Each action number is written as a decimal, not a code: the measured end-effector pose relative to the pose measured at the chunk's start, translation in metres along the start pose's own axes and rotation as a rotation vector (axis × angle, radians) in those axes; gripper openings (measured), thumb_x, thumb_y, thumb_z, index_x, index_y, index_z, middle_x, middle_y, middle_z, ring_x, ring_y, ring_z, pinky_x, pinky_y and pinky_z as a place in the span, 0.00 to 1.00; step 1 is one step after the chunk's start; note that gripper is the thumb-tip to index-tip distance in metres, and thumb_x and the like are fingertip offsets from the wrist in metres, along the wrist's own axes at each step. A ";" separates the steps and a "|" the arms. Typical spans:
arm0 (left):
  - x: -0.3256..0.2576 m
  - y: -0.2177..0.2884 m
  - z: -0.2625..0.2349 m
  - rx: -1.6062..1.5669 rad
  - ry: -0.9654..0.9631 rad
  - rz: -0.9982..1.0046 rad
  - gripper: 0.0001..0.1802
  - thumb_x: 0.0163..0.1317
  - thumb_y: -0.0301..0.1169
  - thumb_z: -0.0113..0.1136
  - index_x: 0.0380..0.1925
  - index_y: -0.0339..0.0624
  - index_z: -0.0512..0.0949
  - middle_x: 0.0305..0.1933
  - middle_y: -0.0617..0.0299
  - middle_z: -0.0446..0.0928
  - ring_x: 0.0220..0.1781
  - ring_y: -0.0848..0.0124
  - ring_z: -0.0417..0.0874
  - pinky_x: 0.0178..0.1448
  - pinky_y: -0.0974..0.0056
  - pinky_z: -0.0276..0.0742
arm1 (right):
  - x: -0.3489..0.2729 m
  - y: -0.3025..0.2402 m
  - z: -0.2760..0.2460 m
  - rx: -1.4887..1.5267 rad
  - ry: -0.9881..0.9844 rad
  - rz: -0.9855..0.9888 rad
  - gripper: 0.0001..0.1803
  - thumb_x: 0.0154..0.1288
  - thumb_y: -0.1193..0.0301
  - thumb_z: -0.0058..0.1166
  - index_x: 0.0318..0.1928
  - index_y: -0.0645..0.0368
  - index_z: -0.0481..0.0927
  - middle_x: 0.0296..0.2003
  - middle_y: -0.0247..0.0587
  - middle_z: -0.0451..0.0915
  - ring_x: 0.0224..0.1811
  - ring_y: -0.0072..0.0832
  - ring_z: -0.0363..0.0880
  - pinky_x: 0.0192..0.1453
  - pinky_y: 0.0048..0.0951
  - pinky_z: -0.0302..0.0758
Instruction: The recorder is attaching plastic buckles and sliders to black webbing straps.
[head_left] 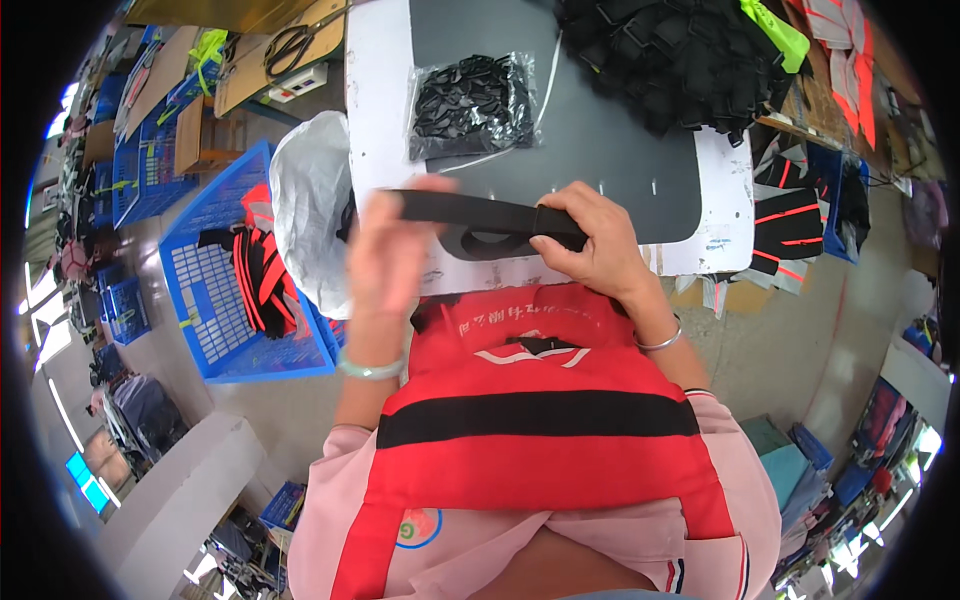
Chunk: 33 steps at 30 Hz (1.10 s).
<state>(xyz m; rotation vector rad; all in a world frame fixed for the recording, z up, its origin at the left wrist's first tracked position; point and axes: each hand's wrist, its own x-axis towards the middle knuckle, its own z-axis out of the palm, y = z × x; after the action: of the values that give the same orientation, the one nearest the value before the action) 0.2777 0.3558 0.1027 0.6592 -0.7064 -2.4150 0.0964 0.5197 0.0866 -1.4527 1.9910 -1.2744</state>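
A wide black strap (470,212) stretches between my hands above the near edge of the table, with a loop of it hanging below. My right hand (600,243) is closed on its right end, thumb and fingers pinching it beside what looks like a dark slider. At the left end my left hand (382,260) is smeared by motion, its fingers around the strap. Beyond them a clear plastic bag (475,105) of small black buckles lies on the dark grey mat (600,160). A big heap of black straps with buckles (670,60) fills the far right of the table.
Left of the table stand a blue plastic crate (215,330) with black and red strips and a whitish plastic bag (310,210). Black scissors (290,48) lie on a side bench. Striped black-and-red pieces (790,225) hang at the table's right. My red apron (540,400) touches the near edge.
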 end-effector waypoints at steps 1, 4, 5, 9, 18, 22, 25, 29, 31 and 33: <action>-0.005 0.021 -0.016 -0.032 0.065 0.147 0.09 0.64 0.33 0.52 0.35 0.38 0.74 0.52 0.40 0.74 0.55 0.56 0.74 0.62 0.52 0.67 | -0.003 0.005 0.000 0.007 -0.036 0.025 0.16 0.48 0.69 0.62 0.38 0.59 0.77 0.29 0.42 0.74 0.31 0.37 0.75 0.36 0.29 0.72; -0.031 0.089 -0.010 0.096 -0.006 0.440 0.10 0.64 0.32 0.52 0.38 0.35 0.74 0.45 0.48 0.74 0.55 0.56 0.74 0.58 0.53 0.72 | -0.007 0.017 -0.002 -0.011 -0.083 0.024 0.14 0.50 0.69 0.61 0.39 0.59 0.77 0.31 0.41 0.75 0.34 0.34 0.75 0.38 0.27 0.72; -0.037 0.106 -0.011 0.102 -0.031 0.476 0.10 0.64 0.31 0.52 0.38 0.34 0.74 0.44 0.50 0.73 0.54 0.57 0.73 0.57 0.53 0.73 | -0.006 0.021 -0.002 -0.025 -0.096 -0.004 0.13 0.52 0.70 0.60 0.40 0.59 0.77 0.34 0.40 0.75 0.35 0.31 0.75 0.40 0.25 0.72; -0.073 0.156 -0.016 0.249 -0.016 0.645 0.09 0.65 0.31 0.51 0.36 0.36 0.74 0.43 0.56 0.72 0.50 0.61 0.71 0.51 0.59 0.76 | 0.011 0.049 -0.024 0.008 0.326 0.168 0.11 0.59 0.70 0.56 0.43 0.57 0.77 0.43 0.42 0.74 0.36 0.28 0.76 0.39 0.27 0.74; -0.005 0.079 -0.103 1.144 0.463 0.542 0.08 0.62 0.25 0.54 0.23 0.37 0.73 0.30 0.62 0.75 0.30 0.76 0.76 0.35 0.71 0.75 | 0.038 0.105 -0.059 -0.359 0.410 0.229 0.13 0.67 0.69 0.47 0.48 0.59 0.79 0.46 0.43 0.74 0.34 0.24 0.76 0.42 0.24 0.73; 0.009 0.035 -0.147 1.909 0.319 0.690 0.07 0.57 0.28 0.61 0.26 0.36 0.74 0.37 0.53 0.77 0.36 0.70 0.78 0.36 0.69 0.74 | 0.036 0.097 -0.058 0.157 0.482 0.393 0.13 0.68 0.70 0.45 0.45 0.61 0.80 0.42 0.41 0.76 0.33 0.23 0.76 0.43 0.22 0.73; 0.015 0.009 -0.101 1.578 0.419 0.617 0.05 0.58 0.28 0.60 0.31 0.38 0.78 0.41 0.53 0.76 0.41 0.67 0.78 0.40 0.67 0.75 | 0.019 0.082 -0.048 0.166 0.414 0.362 0.13 0.68 0.71 0.44 0.41 0.64 0.81 0.35 0.39 0.76 0.34 0.21 0.76 0.41 0.22 0.72; 0.039 -0.048 -0.020 1.202 0.042 0.305 0.12 0.62 0.30 0.57 0.41 0.34 0.78 0.41 0.55 0.80 0.41 0.71 0.80 0.45 0.69 0.75 | 0.003 0.035 -0.014 -0.303 0.188 0.159 0.09 0.61 0.74 0.47 0.37 0.62 0.79 0.40 0.46 0.76 0.36 0.38 0.77 0.42 0.33 0.73; 0.055 -0.073 0.021 1.196 -0.165 0.278 0.20 0.62 0.36 0.57 0.48 0.33 0.75 0.45 0.50 0.78 0.43 0.63 0.81 0.49 0.65 0.75 | -0.009 0.025 0.007 -0.405 0.023 0.052 0.08 0.58 0.74 0.47 0.37 0.59 0.78 0.43 0.48 0.75 0.39 0.42 0.76 0.44 0.40 0.72; 0.074 -0.089 0.046 1.188 -0.276 0.133 0.25 0.61 0.40 0.58 0.52 0.33 0.72 0.46 0.46 0.75 0.44 0.57 0.80 0.49 0.60 0.75 | -0.012 0.006 0.023 -0.267 -0.021 0.080 0.08 0.58 0.74 0.47 0.37 0.58 0.78 0.41 0.47 0.75 0.41 0.45 0.75 0.46 0.43 0.71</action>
<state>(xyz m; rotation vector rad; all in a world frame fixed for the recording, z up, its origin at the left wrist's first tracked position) 0.1656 0.3909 0.0614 0.6382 -2.2482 -1.7713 0.1151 0.5204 0.0672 -1.4773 2.2488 -0.9865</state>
